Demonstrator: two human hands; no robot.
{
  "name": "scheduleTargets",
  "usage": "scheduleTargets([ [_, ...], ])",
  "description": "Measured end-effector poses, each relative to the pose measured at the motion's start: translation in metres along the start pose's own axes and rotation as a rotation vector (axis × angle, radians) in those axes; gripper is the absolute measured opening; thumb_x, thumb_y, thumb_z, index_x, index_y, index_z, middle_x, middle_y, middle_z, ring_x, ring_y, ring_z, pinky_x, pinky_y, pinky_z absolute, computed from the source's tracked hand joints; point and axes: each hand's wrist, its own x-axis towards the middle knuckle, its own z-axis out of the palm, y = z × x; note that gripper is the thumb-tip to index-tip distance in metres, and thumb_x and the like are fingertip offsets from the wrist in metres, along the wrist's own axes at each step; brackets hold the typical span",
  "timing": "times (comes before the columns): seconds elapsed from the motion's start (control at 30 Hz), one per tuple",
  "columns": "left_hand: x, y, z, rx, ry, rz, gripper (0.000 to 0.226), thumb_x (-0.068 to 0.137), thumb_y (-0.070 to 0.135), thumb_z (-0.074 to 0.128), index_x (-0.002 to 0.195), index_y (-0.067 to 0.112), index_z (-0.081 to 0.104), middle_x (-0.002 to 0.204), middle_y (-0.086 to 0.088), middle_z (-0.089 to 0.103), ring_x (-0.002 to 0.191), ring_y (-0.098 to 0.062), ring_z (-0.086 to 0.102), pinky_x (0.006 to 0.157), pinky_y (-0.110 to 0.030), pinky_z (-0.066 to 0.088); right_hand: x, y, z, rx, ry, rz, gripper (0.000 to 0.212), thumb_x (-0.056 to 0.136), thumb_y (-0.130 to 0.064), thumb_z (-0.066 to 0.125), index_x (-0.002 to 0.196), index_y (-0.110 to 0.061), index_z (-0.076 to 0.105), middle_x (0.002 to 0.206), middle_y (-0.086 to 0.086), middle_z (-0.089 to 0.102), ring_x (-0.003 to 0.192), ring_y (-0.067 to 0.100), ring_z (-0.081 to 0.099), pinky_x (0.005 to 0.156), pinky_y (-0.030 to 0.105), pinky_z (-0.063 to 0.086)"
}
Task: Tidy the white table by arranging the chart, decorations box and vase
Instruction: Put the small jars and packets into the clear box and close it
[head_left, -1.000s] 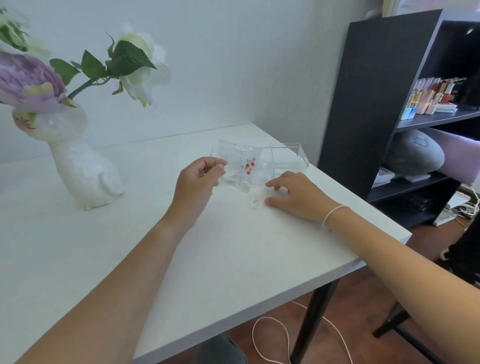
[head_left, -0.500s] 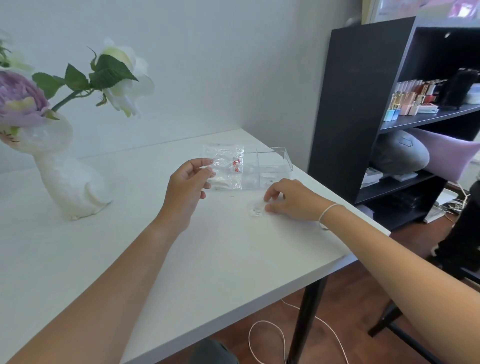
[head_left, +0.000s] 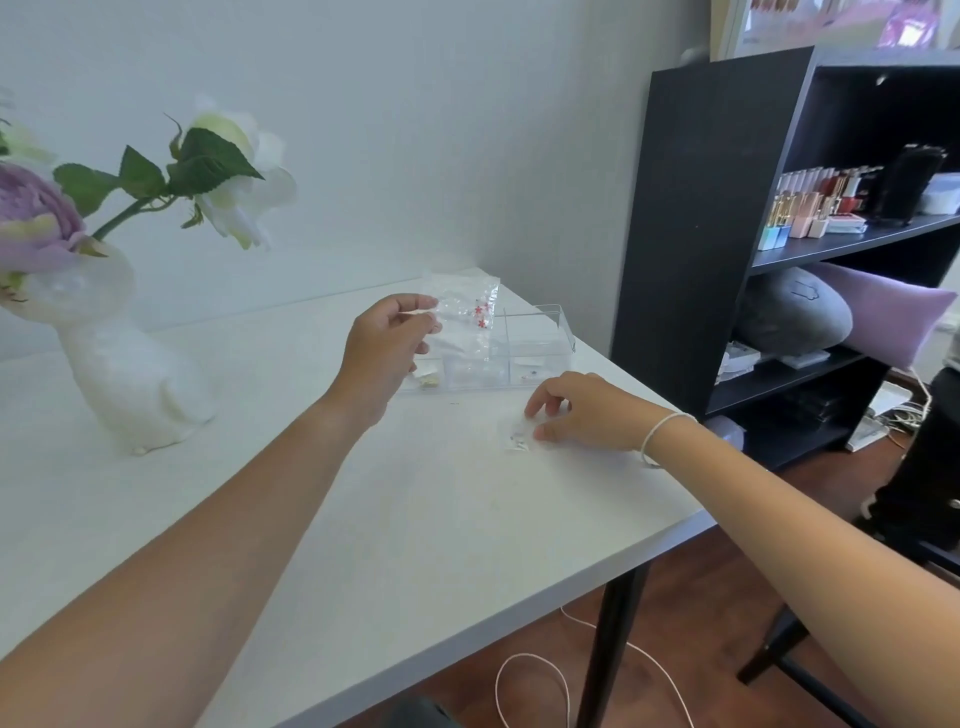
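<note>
The left hand (head_left: 387, 349) had lifted the clear plastic sachet with small red flower pieces (head_left: 464, 316) higher than it had been half a second earlier, so that the sachet now hung above the clear acrylic compartmented decorations box (head_left: 498, 353), pinched between thumb and fingertips at its left edge. A second before, the same sachet had been held low, close to the white tabletop (head_left: 322, 519) in front of the box. The box itself had not moved; it stood near the far right corner of the tabletop, its lid tilted open, with a few small pieces visible in its front compartments.

The right hand (head_left: 582, 410) had stayed almost where it was, just in front of the box, its curled fingertips touching a small clear packet (head_left: 518, 435) lying flat on the tabletop; whether the packet was truly pinched could not be told.

The white sculpted ceramic vase with purple and white artificial flowers (head_left: 124, 374) stood untouched, well apart at the left. No chart was in view.

Judging by the lift, the sachet was probably about to be dropped into a compartment, with the small packet likely next, so the box was only partly filled.
</note>
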Motion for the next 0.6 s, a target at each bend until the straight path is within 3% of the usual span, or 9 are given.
scheduleTargets([
  [0.2, 0.03, 0.014, 0.024, 0.137, -0.064, 0.013, 0.02, 0.081, 0.012, 0.055, 0.098, 0.02, 0.06, 0.081, 0.002, 0.063, 0.061, -0.01, 0.051, 0.05, -0.015, 0.039, 0.0, 0.001, -0.001, 0.01, -0.01, -0.006, 0.012, 0.082, -0.027, 0.062, 0.091, -0.033, 0.057, 0.086, -0.01, 0.046, 0.086, 0.014, 0.041, 0.072, 0.024, 0.034],
  [0.3, 0.042, 0.017, 0.038, 0.204, -0.077, 0.008, 0.022, 0.08, 0.011, 0.055, 0.101, 0.016, 0.06, 0.087, -0.002, 0.063, 0.064, -0.012, 0.05, 0.053, -0.02, 0.037, 0.001, 0.001, -0.001, 0.023, -0.004, -0.008, 0.021, 0.084, -0.034, 0.059, 0.104, -0.032, 0.057, 0.094, -0.006, 0.049, 0.087, 0.016, 0.043, 0.075, 0.024, 0.033],
  [0.43, 0.054, 0.017, 0.05, 0.243, -0.063, -0.018, 0.016, 0.077, 0.012, 0.055, 0.092, 0.017, 0.058, 0.093, -0.002, 0.061, 0.073, -0.016, 0.052, 0.051, -0.021, 0.034, 0.0, 0.0, 0.0, -0.041, -0.04, 0.001, 0.049, 0.076, -0.052, 0.062, 0.12, -0.033, 0.05, 0.104, -0.004, 0.048, 0.097, 0.015, 0.038, 0.082, 0.026, 0.031],
  [0.6, 0.062, 0.014, 0.058, 0.278, -0.079, -0.045, 0.009, 0.075, 0.01, 0.054, 0.073, 0.019, 0.053, 0.088, -0.004, 0.061, 0.073, -0.021, 0.05, 0.052, -0.022, 0.036, 0.0, -0.003, 0.003, -0.013, -0.037, -0.011, 0.044, 0.071, -0.052, 0.067, 0.109, -0.035, 0.054, 0.103, -0.002, 0.044, 0.098, 0.015, 0.033, 0.08, 0.027, 0.028],
])
